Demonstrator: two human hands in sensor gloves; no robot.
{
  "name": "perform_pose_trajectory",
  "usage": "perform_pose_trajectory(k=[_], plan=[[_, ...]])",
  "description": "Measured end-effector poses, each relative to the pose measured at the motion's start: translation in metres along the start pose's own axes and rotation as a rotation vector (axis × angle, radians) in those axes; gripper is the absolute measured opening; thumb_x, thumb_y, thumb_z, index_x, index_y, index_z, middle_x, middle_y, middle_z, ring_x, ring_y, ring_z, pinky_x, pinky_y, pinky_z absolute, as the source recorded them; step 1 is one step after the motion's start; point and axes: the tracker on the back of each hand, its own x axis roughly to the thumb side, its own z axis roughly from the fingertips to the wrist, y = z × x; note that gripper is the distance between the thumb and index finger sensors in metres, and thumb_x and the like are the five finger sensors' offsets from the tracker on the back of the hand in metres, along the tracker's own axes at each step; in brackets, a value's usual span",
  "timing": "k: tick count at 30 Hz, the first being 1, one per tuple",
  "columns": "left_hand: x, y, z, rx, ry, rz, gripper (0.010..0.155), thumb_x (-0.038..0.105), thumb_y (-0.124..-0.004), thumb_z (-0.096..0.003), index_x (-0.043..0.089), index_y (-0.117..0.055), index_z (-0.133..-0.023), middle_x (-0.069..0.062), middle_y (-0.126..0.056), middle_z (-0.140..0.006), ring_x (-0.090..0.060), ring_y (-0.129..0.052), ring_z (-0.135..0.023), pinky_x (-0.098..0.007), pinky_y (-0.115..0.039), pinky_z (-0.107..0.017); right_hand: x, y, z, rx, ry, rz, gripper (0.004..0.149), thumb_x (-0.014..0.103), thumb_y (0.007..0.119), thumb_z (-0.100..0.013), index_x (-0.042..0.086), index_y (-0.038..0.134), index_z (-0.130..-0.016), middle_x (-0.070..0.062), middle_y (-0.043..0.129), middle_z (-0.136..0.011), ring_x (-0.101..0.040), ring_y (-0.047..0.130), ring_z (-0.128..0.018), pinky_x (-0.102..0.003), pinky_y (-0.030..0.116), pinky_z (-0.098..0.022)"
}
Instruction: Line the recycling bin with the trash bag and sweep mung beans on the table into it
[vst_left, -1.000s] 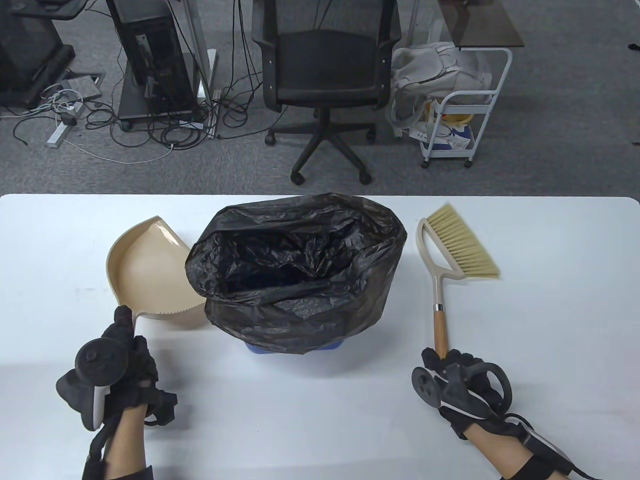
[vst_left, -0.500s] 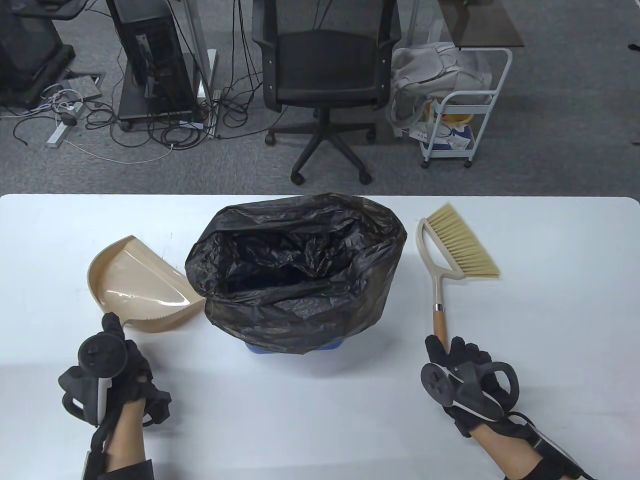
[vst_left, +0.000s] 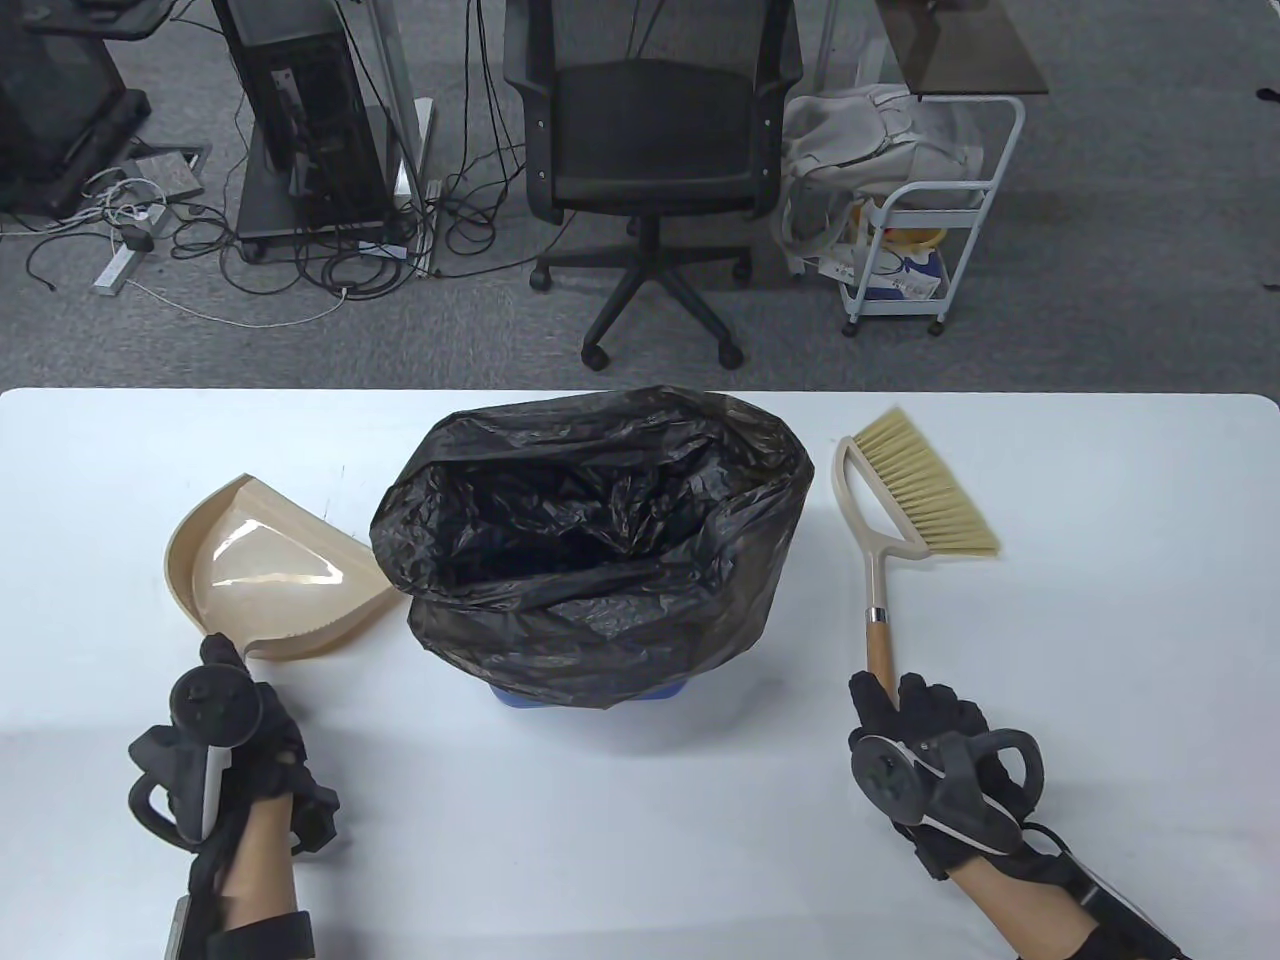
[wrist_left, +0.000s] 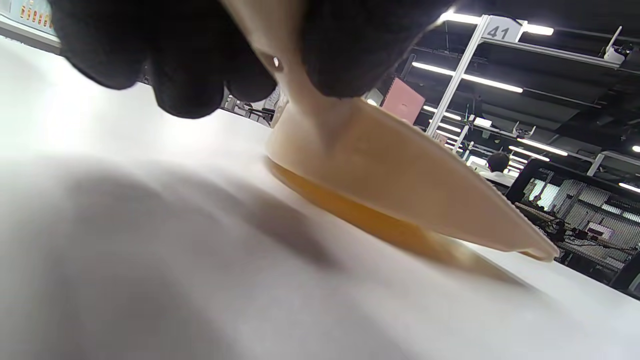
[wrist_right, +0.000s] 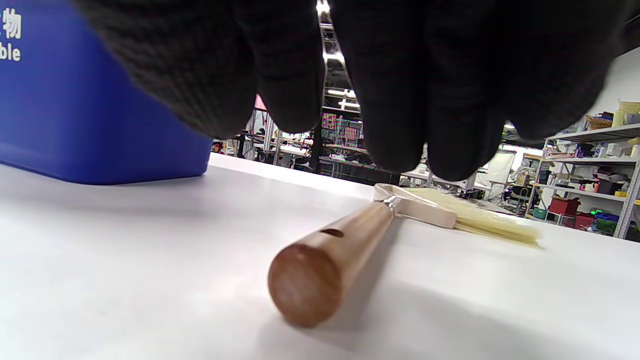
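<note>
1. A white table (vst_left: 640, 880) seen from above. At its centre stands a blue recycling bin (vst_left: 590, 697), already lined with a black trash bag (vst_left: 590, 540) whose rim folds down over the outside, leaving only a strip of blue showing at the bin's 6 o'clock side.

2. At the bin's 9 o'clock lies a beige dustpan (vst_left: 270, 570), just beside the bag. The left hand (vst_left: 235, 745) grips its handle, gloved fingers (wrist_left: 175, 65) curled round it in the left wrist view. The pan's mouth faces the bag, its lip at or very near the tabletop.

3. At the bin's 3 o'clock a hand brush (vst_left: 900, 530) lies flat, bristles at 12 o'clock and wooden handle toward 6 o'clock. The right hand (vst_left: 925, 745) is over the handle's end. In the right wrist view its fingers (wrist_right: 440, 110) hang straight above the wood without touching, so nothing is gripped.

4. No mung beans can be made out on the table in any view; they may be too small to see, or already cleared.

5. Risks, as a judgement: the pan sits so near the loose bag that swinging it could snag the plastic and pull the liner off the rim. The round brush handle could roll away from a hasty grasp. If the pan is tipped over the bag too early, anything in it could land on the table.
</note>
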Motion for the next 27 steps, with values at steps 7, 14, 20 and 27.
perform_pose_trajectory(k=[7, 14, 20, 27], plan=[[0.005, 0.001, 0.003, 0.003, -0.029, -0.023, 0.067, 0.021, -0.084, -0.0512, 0.011, -0.059, -0.113, -0.031, -0.067, -0.111, -0.064, -0.074, -0.094, -0.074, -0.067, -0.063, -0.003, -0.001, 0.0, -0.005, 0.014, -0.007, 0.058, 0.041, 0.083, -0.048, 0.012, 0.083, -0.099, -0.034, 0.094, -0.081, -0.056, 0.098, -0.069, -0.065, 0.081, -0.047], [0.022, 0.011, 0.014, 0.021, -0.142, -0.04, 0.07, 0.03, -0.085, -0.051, 0.008, -0.062, -0.113, -0.031, -0.061, -0.114, -0.069, -0.059, -0.098, -0.078, -0.06, -0.065, -0.011, -0.002, -0.002, -0.02, 0.04, -0.022, 0.059, 0.041, 0.083, -0.048, 0.011, 0.082, -0.099, -0.035, 0.092, -0.083, -0.056, 0.097, -0.07, -0.065, 0.081, -0.048], [0.034, 0.015, 0.026, -0.036, -0.204, -0.015, 0.07, 0.033, -0.084, -0.0518, 0.006, -0.063, -0.113, -0.031, -0.062, -0.115, -0.071, -0.056, -0.098, -0.079, -0.057, -0.065, -0.02, -0.003, -0.003, -0.033, 0.068, -0.046, 0.063, 0.042, 0.081, -0.049, 0.008, 0.079, -0.102, -0.036, 0.09, -0.086, -0.058, 0.095, -0.071, -0.066, 0.08, -0.049], [0.041, 0.016, 0.033, -0.097, -0.256, 0.015, 0.069, 0.033, -0.083, -0.0523, 0.005, -0.065, -0.112, -0.032, -0.064, -0.114, -0.07, -0.057, -0.099, -0.079, -0.057, -0.065, -0.032, -0.006, -0.003, -0.062, 0.093, -0.088, 0.065, 0.042, 0.08, -0.049, 0.007, 0.076, -0.104, -0.036, 0.086, -0.089, -0.059, 0.092, -0.074, -0.067, 0.078, -0.05]])
